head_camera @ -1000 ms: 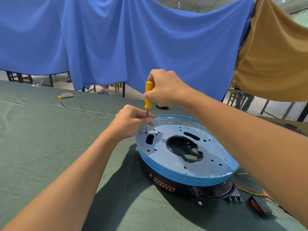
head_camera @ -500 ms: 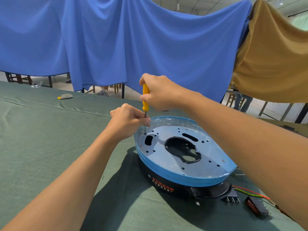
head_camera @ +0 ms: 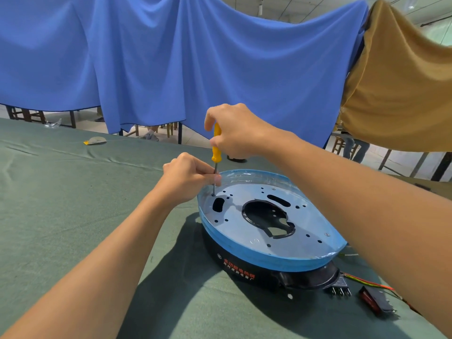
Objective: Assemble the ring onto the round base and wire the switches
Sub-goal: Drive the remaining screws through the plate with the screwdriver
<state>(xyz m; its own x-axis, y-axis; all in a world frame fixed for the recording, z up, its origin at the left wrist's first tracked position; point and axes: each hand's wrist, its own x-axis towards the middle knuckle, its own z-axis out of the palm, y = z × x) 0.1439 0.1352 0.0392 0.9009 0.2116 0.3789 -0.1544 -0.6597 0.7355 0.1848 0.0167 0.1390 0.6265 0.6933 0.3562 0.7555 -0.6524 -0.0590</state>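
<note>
A black round base (head_camera: 247,271) with orange lettering stands on the green cloth, topped by a blue-filmed ring plate (head_camera: 244,259) with several holes and a large central cutout. My right hand (head_camera: 234,130) grips the yellow handle of a screwdriver (head_camera: 216,145), held upright with its tip in a hole at the plate's far left edge. My left hand (head_camera: 186,177) pinches the metal shaft just above the plate. A black switch with prongs (head_camera: 338,287) and a red rocker switch (head_camera: 375,302) lie at the base's right, joined by coloured wires (head_camera: 367,283).
The green cloth table (head_camera: 61,204) stretches left and toward me. A small yellow and grey item (head_camera: 95,141) lies far left. Blue and tan cloths (head_camera: 220,57) hang behind the table. A dark small object (head_camera: 236,159) sits behind my right hand.
My right hand with the screwdriver has shifted slightly left and turned on the handle. My left hand stays pinching the shaft at the same hole.
</note>
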